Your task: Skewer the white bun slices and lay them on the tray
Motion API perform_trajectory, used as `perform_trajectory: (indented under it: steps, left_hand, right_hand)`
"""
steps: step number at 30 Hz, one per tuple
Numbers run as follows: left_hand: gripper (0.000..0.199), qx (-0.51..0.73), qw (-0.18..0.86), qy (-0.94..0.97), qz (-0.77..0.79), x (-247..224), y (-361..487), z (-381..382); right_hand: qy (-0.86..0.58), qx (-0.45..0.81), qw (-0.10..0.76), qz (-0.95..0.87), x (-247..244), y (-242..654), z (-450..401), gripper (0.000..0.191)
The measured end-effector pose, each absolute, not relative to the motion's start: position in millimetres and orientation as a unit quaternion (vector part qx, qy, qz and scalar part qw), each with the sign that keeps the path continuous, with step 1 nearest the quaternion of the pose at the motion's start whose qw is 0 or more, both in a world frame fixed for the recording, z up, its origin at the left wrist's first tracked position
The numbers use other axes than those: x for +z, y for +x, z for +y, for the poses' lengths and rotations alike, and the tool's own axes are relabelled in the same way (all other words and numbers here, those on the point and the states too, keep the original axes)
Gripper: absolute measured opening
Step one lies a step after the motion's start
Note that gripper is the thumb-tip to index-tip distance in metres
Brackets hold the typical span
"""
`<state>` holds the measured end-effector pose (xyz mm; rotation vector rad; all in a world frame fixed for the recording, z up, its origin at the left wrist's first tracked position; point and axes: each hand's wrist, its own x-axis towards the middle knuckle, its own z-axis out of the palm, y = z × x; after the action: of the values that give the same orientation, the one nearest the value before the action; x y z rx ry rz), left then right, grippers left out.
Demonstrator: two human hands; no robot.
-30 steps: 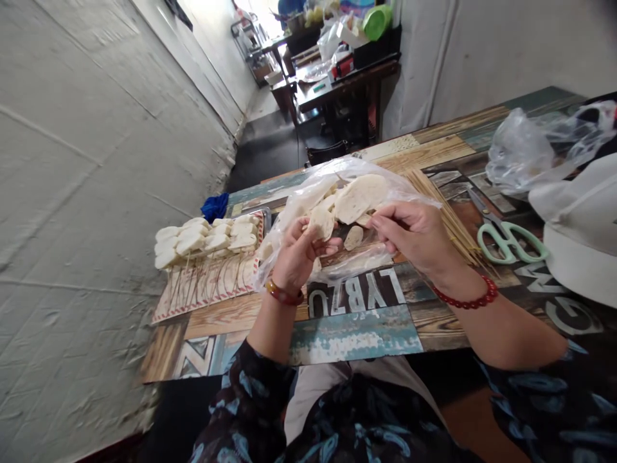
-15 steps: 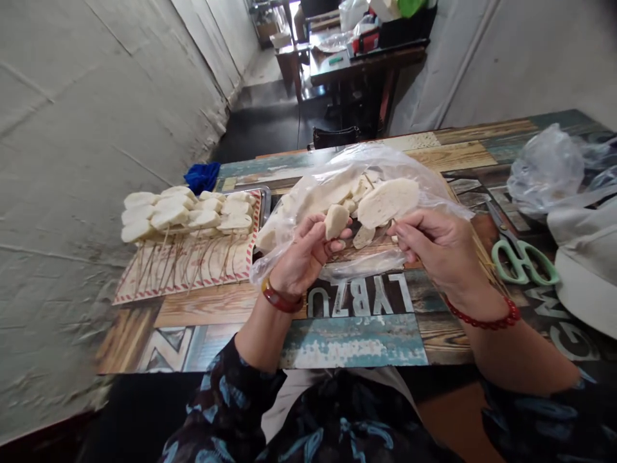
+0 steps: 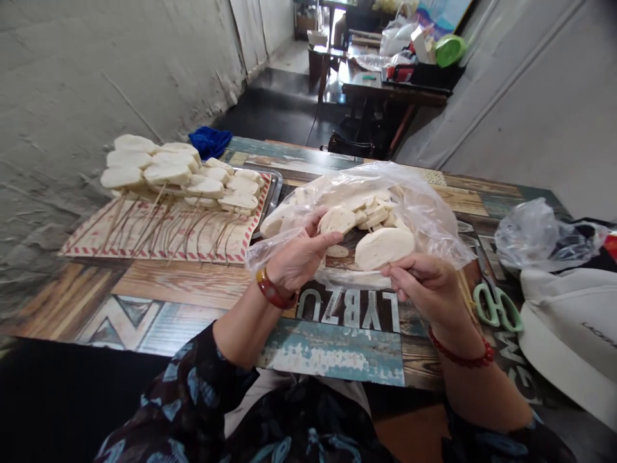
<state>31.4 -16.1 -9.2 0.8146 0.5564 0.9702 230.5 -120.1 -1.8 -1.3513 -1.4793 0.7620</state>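
My left hand (image 3: 299, 260) reaches over the near left part of the clear, crinkled plastic bag (image 3: 434, 212), thumb and fingers pinching a pale, flat, rounded slice (image 3: 336, 220); my right hand (image 3: 429, 283), at the bag's near right edge, has its fingertips pressed together on a thin wooden stick (image 3: 382, 267), mostly hidden, at the lower edge of a large oval pale slice (image 3: 385, 249). A pile of smaller pale slices (image 3: 378, 211) lies in the bag. The surface (image 3: 332, 352) beneath is a patchwork of brown, black and worn blue-green plank print, with white block letters (image 3: 347, 307) just in front of the bag. Left of the bag, a shiny metal tray (image 3: 278, 186) bears paper with a red-striped edge (image 3: 96, 238) and rows of skewered pale slices (image 3: 166, 172); a bunched blue cloth (image 3: 209, 141) sits beyond. Right of the bag are scissors with mint-green handles (image 3: 499, 305) and a white cap (image 3: 569, 334). Past the bag, the room shows a glossy dark floor (image 3: 270, 96), a cluttered dark wooden table (image 3: 400, 95), and, to its left, a rough grey-white wall (image 3: 72, 71).
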Motion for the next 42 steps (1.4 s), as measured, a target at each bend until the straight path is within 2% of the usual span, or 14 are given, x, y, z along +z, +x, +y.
perform_trajectory:
  steps: [6,11,24,36,42]
  left_hand:
    - [0.023,0.402,0.814,0.345,0.238,3,27,-16]
    - [0.014,0.418,0.807,0.333,0.253,1,28,-15]
    - [0.020,0.425,0.774,0.379,0.277,-1,29,-14]
    - [0.015,0.430,0.792,0.342,0.266,2,30,-15]
    - [0.024,0.430,0.787,0.359,0.258,0,31,-15]
  right_hand:
    - [-0.569,0.287,0.430,-0.639,-5,222,-117,0.017]
    - [-0.563,0.278,0.416,-0.657,-6,222,-115,0.017]
    - [-0.557,0.269,0.403,-0.674,2,220,-114,0.018]
    - [-0.564,0.248,0.386,-0.687,2,221,-114,0.020]
    - [-0.570,0.244,0.388,-0.682,0,221,-114,0.019]
